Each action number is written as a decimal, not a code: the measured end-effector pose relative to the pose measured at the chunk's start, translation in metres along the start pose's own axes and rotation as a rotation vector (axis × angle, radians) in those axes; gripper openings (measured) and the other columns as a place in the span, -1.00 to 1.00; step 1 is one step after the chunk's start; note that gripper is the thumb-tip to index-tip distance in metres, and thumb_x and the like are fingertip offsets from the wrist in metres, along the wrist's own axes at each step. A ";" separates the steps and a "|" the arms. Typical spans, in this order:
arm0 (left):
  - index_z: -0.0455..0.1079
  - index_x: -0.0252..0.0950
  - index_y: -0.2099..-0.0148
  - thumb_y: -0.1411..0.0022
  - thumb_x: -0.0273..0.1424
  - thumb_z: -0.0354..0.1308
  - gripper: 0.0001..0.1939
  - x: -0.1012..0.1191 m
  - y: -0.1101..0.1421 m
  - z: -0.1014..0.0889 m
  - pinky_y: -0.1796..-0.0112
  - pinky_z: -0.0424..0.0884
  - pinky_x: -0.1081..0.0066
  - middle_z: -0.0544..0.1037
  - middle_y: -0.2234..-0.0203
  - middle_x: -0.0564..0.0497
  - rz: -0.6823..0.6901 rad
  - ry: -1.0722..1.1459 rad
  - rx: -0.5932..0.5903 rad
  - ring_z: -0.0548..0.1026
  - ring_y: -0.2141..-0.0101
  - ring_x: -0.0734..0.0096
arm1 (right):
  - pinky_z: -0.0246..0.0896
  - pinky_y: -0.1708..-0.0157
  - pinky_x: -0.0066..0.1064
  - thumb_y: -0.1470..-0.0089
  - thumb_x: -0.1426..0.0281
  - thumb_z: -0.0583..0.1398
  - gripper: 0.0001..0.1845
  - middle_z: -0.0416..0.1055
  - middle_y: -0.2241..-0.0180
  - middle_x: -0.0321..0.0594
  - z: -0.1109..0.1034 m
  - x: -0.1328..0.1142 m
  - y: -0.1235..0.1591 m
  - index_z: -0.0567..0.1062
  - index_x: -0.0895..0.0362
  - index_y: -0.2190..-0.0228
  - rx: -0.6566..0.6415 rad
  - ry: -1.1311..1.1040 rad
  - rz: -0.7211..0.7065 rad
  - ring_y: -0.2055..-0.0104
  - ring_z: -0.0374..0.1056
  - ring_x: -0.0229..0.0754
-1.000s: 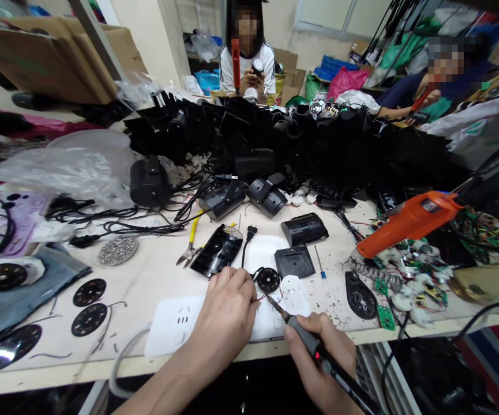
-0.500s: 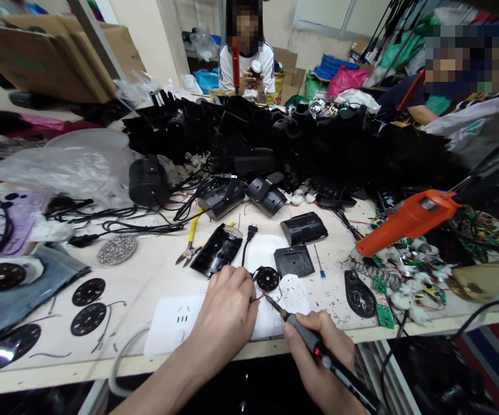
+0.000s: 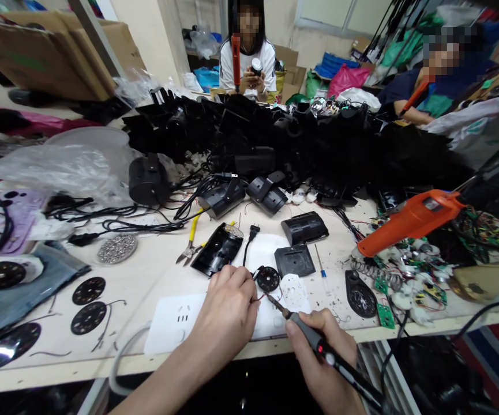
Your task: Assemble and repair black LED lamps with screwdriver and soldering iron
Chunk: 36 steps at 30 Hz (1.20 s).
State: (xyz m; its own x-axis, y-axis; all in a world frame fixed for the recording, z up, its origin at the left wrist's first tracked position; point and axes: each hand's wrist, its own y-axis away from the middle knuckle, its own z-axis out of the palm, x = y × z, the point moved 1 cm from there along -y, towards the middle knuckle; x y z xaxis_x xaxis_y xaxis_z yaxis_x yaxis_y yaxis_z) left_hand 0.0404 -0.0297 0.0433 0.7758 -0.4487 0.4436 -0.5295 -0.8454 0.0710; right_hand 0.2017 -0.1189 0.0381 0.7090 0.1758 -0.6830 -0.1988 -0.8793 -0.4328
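My right hand (image 3: 329, 351) is closed around a soldering iron (image 3: 303, 327) with a small red light. The iron's tip points up and left, close to a small round black board (image 3: 268, 279). Fingers curled, my left hand (image 3: 229, 302) pinches a thin red wire (image 3: 259, 298) beside that board; the fingertips are partly hidden. A white disc with holes (image 3: 293, 293) lies just right of the board. Behind my left hand sits an open black housing (image 3: 218, 249). A flat black plate (image 3: 295, 261) and another black housing part (image 3: 304, 228) lie farther back.
Yellow-handled cutters (image 3: 192, 242) and a dish of small screws (image 3: 117, 249) are to the left. A white power strip (image 3: 173, 323) lies near the front edge. An orange electric screwdriver (image 3: 409, 222) leans in from the right. Black parts (image 3: 310, 144) pile up behind; two people sit beyond.
My right hand and the soldering iron have shifted very slightly to the right. My left hand stays in place. The person at the right has moved a little.
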 end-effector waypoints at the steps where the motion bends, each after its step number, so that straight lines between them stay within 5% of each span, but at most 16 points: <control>1: 0.40 -0.31 0.34 -0.25 -0.49 0.03 -0.86 0.000 0.000 0.001 0.16 0.29 0.10 0.44 0.28 -0.11 0.002 -0.001 0.004 0.30 0.20 0.10 | 0.28 0.62 -0.58 -0.16 0.35 0.23 -0.85 0.42 0.63 -0.39 -0.001 0.001 0.000 0.37 0.08 0.42 -0.008 0.003 -0.006 0.66 0.36 -0.31; 21: 0.42 -0.30 0.35 -0.25 -0.49 0.10 -0.88 -0.002 0.004 -0.001 0.14 0.33 0.11 0.46 0.26 -0.09 0.007 0.088 0.040 0.32 0.19 0.13 | 0.23 0.65 -0.56 -0.15 0.32 0.23 -0.83 0.36 0.65 -0.41 0.003 -0.001 0.002 0.38 0.09 0.44 -0.007 -0.029 0.038 0.67 0.29 -0.33; 30: 0.44 -0.30 0.37 -0.23 -0.51 0.13 -0.88 -0.006 0.007 0.000 0.10 0.35 0.09 0.47 0.22 -0.10 0.022 0.141 0.053 0.35 0.14 0.12 | 0.08 0.71 -0.52 -0.13 0.18 0.24 -0.74 0.22 0.73 -0.45 0.005 -0.003 0.008 0.41 0.08 0.47 0.076 -0.094 0.238 0.73 0.18 -0.32; 36: 0.47 -0.26 0.37 -0.24 -0.47 0.13 -0.85 -0.016 0.007 -0.002 0.06 0.35 0.07 0.46 0.13 -0.11 0.024 0.216 0.064 0.37 0.09 0.10 | 0.21 0.69 -0.51 -0.12 0.20 0.27 -0.79 0.36 0.63 -0.38 -0.015 0.003 0.015 0.48 0.08 0.39 0.221 -0.105 0.218 0.71 0.28 -0.31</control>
State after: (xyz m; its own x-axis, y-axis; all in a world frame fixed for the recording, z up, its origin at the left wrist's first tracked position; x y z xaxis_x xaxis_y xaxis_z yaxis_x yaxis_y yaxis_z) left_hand 0.0235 -0.0281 0.0389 0.6678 -0.4026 0.6261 -0.5188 -0.8549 0.0037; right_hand 0.2111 -0.1385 0.0385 0.5622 0.0486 -0.8256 -0.4887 -0.7858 -0.3790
